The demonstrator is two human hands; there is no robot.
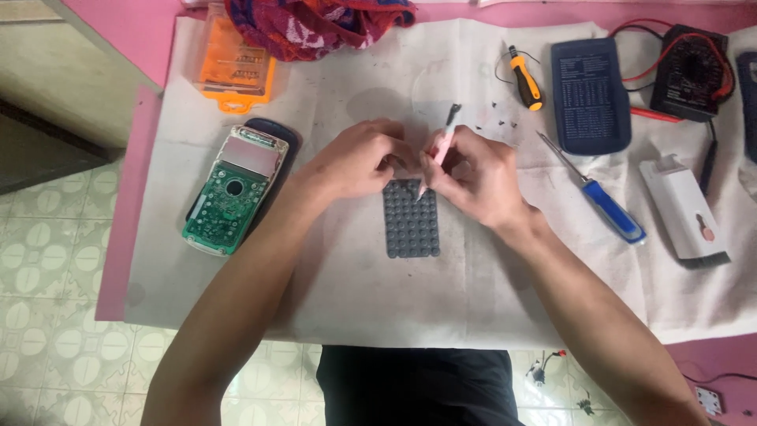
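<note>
Keypad mat [411, 225] between circuit board [229, 193], screwdrivers [601, 201]

Bare white cloth [441, 308] is lying open on the near side. The green circuit board [230, 193] is blocking the left. Two screwdrivers [593, 191] and a white box [683, 209] are crowding the right.
</note>
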